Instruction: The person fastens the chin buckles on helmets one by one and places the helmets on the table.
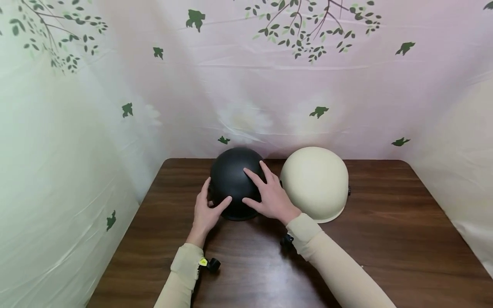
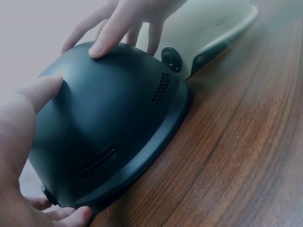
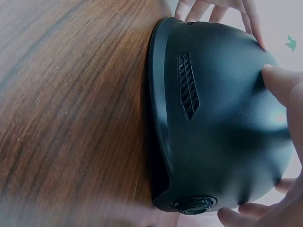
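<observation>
A smooth black helmet (image 1: 233, 173) sits dome up near the table's far edge. My left hand (image 1: 205, 214) grips its left side, thumb on the near face; in the left wrist view its fingers curl by the lower rim of the helmet (image 2: 109, 104). Spread over the upper right of the dome, my right hand (image 1: 274, 199) holds the other side, its thumb on the near face. The right wrist view shows slotted vents and a round side knob on the black helmet (image 3: 227, 118). The helmet's underside is hidden.
Close to the right of the black helmet stands a cream helmet (image 1: 313, 182), also dome up, with a dark fitting on its side. The brown wooden table (image 1: 385, 239) meets a leaf-patterned curtain (image 1: 269, 85) at the back and sides.
</observation>
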{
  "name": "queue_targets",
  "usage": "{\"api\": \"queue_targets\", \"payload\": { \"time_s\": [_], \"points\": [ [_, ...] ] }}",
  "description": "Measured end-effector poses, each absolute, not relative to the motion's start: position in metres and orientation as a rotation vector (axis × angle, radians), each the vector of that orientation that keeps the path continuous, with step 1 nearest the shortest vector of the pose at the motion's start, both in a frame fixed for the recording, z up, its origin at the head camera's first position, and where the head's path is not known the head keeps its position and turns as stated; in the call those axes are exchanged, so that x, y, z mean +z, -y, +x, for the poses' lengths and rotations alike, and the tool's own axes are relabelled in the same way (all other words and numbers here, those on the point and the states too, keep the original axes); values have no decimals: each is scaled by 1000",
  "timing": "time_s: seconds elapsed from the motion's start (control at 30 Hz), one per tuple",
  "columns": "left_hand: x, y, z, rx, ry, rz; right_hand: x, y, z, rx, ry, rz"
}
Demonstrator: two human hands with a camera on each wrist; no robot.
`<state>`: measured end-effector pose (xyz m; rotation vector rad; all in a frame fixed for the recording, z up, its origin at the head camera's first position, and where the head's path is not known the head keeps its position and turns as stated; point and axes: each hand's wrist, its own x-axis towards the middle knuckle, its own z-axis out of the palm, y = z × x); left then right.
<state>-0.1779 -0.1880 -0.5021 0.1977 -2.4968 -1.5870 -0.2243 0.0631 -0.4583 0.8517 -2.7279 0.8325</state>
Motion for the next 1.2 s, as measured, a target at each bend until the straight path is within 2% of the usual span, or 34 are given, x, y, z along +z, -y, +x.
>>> {"api": "queue_targets", "payload": {
  "time_s": [0.7,1.2],
  "points": [
    [-491,180,-172,-1467,2386,204,-473,-68,-222,991,2591,823],
    [-480,179,-170,-1319,2225,34,-469,-69,-217,1069,2582,767]
  ]
}}
